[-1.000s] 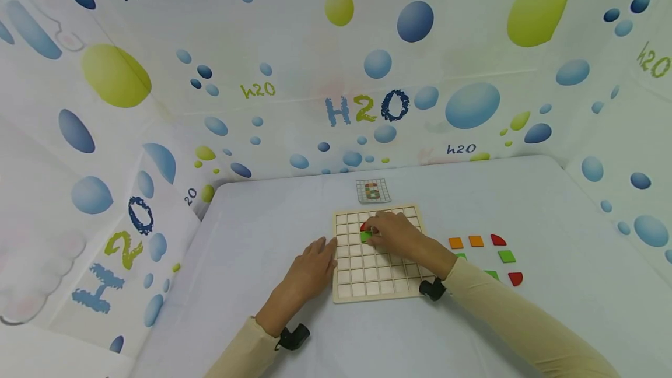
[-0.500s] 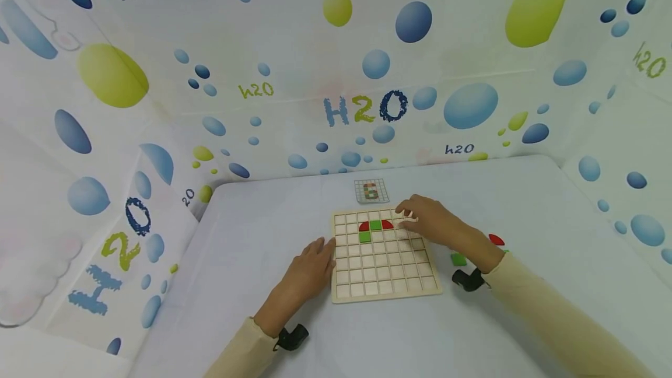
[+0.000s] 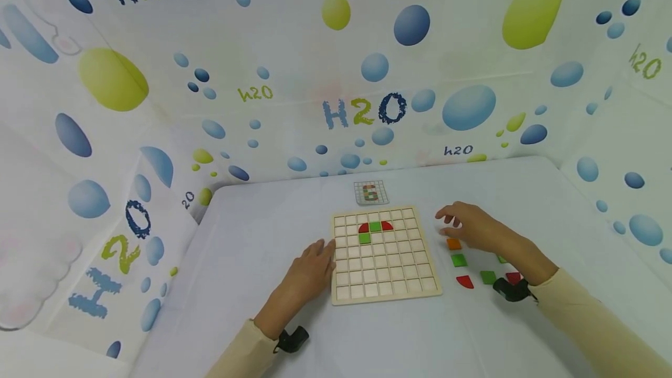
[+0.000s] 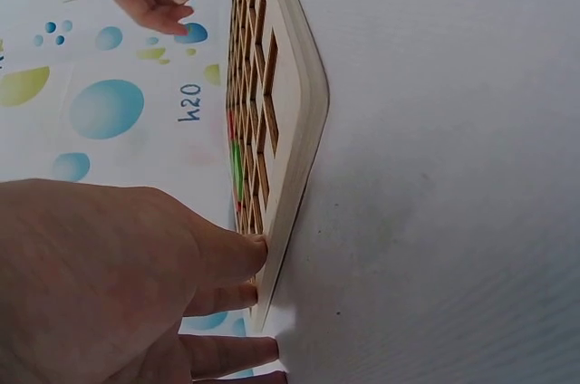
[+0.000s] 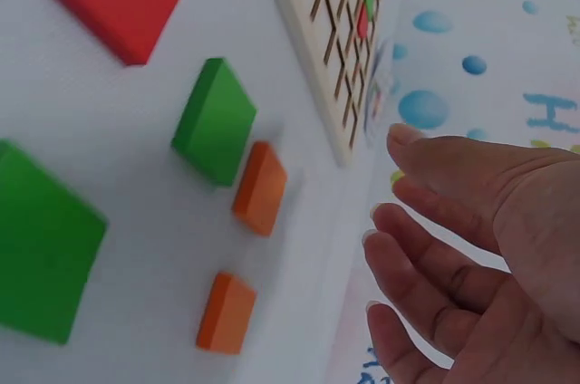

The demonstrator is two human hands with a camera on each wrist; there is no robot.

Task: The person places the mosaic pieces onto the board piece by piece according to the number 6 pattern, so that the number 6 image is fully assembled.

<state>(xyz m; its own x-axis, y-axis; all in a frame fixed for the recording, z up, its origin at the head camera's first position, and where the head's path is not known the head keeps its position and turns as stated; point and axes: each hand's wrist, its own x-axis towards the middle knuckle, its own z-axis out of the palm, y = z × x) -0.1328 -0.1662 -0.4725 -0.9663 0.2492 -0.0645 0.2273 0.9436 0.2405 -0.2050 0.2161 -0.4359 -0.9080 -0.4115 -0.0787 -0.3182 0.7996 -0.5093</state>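
Observation:
A square wooden grid board (image 3: 370,276) lies on the white table. In its upper rows sit two red quarter-circle tiles (image 3: 387,226), with a green square tile (image 3: 375,226) between them. Another green square tile (image 3: 364,238) lies just below the left red one. My left hand (image 3: 311,270) rests with extended fingers against the board's left edge, thumb at the rim in the left wrist view. Off the board's right side, my right hand (image 3: 475,227) hovers with loosely bent fingers and holds nothing. Close below it is an orange square tile (image 3: 454,244); the right wrist view shows a second orange tile (image 5: 227,313).
Loose tiles lie right of the board: a green square (image 3: 459,260), a red quarter-circle (image 3: 465,282), another green square (image 3: 488,277), and others partly covered by my right forearm. A small gridded card (image 3: 371,192) with a coloured figure lies behind the board. Patterned cloth (image 3: 294,45) surrounds the table.
My right hand has let go of tiles at the board's upper rows and moved right, over the loose tiles. The upper green and right red tiles now show uncovered. My left hand stays put.

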